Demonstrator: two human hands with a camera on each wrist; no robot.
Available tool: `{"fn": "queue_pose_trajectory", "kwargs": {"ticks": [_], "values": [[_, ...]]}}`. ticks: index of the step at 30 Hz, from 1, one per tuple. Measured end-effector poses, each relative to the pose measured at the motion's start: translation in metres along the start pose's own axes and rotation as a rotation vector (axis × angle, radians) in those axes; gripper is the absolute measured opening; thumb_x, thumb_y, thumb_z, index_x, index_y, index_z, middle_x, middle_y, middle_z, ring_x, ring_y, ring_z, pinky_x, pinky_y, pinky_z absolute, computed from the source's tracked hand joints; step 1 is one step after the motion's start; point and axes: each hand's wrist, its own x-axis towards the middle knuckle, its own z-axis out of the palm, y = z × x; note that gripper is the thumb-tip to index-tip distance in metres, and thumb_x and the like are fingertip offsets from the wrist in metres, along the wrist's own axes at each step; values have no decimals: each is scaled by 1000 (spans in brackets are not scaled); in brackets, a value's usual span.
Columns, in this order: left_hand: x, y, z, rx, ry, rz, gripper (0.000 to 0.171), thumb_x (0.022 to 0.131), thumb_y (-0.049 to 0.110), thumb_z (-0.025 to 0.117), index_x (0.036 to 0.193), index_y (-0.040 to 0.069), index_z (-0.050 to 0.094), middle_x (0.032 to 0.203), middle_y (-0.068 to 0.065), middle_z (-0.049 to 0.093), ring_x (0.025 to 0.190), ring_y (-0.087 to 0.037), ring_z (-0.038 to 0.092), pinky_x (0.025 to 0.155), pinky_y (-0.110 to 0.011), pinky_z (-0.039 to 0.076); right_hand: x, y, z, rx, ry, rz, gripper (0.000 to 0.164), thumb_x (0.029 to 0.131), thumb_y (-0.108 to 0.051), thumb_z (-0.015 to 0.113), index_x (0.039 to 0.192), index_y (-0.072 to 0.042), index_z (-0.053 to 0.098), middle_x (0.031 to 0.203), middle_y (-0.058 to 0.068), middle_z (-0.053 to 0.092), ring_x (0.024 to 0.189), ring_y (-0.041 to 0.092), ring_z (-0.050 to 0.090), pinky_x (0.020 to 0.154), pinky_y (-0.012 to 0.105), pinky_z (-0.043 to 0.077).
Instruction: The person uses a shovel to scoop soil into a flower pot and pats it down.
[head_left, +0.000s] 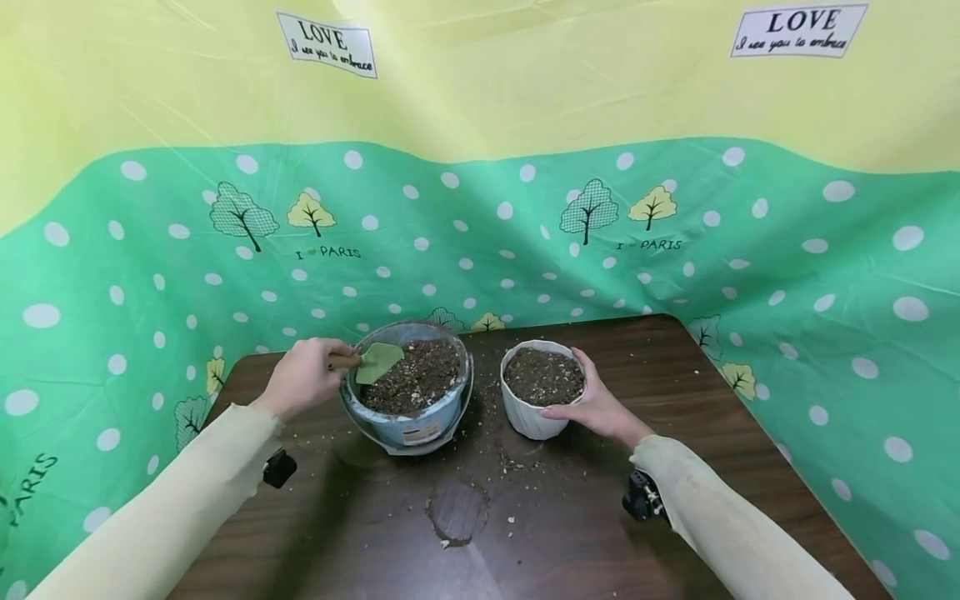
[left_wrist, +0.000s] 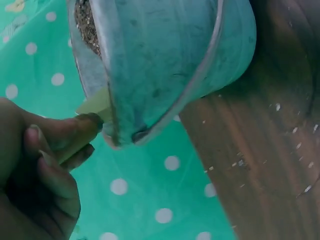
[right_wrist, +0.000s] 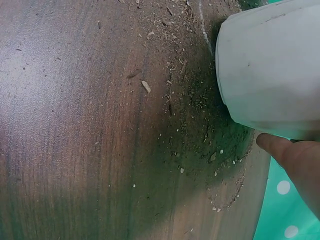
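Note:
My left hand [head_left: 303,377] grips the brown handle of a small trowel whose pale green blade [head_left: 378,362] hangs over the soil in a light blue bucket [head_left: 408,417]. In the left wrist view the fingers [left_wrist: 47,155] curl round the handle beside the bucket's wall [left_wrist: 170,65]. My right hand [head_left: 596,400] curls round the right side of a white pot [head_left: 534,417] filled with soil [head_left: 543,377]. The right wrist view shows the pot's wall [right_wrist: 272,70] with a fingertip [right_wrist: 272,147] below it.
Both containers stand on a dark wooden table [head_left: 525,517] strewn with soil crumbs [head_left: 517,462] between and in front of them. A round mark [head_left: 457,510] shows on the table nearer to me. A green dotted cloth [head_left: 825,275] rises behind and beside the table.

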Motion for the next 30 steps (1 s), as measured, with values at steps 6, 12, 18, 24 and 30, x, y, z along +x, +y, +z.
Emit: {"fn": "queue_pose_trajectory", "kwargs": {"ticks": [6,12,18,24,30], "values": [[-3,-14,3,-168,-88,-57,24,91,-1,67,114,-3,71,108,-21,69,68,-18,59,49,-32,43,0,2,0,-7,-2,21,123,75,-20,89,158,-11,-2,156,26,14,139,43,25,112,56,20],[-6,-17,3,-247,-121,-74,24,92,6,68,114,-3,72,101,-15,71,68,-18,60,50,-32,43,0,1,-1,3,-6,36,124,75,-20,89,158,-14,-3,157,25,12,140,43,24,112,57,19],[-6,-14,3,-332,-173,-92,25,91,18,74,108,1,74,79,-8,72,51,-13,45,46,-29,35,-2,-11,-3,37,-27,62,125,75,-17,89,158,-11,-5,157,28,10,140,47,22,111,59,19],[-9,-9,11,-425,-198,-135,26,90,26,75,104,4,76,88,-6,74,69,-17,59,63,-33,45,1,-2,-2,15,-22,51,126,76,-21,89,158,-15,-6,158,26,10,140,45,23,111,58,20],[-10,-6,21,-552,-201,-234,28,91,28,74,107,5,77,100,-5,75,105,-22,65,91,-44,47,1,-2,0,15,-14,42,126,75,-20,89,158,-15,-5,157,26,12,140,45,24,111,57,20]]}}
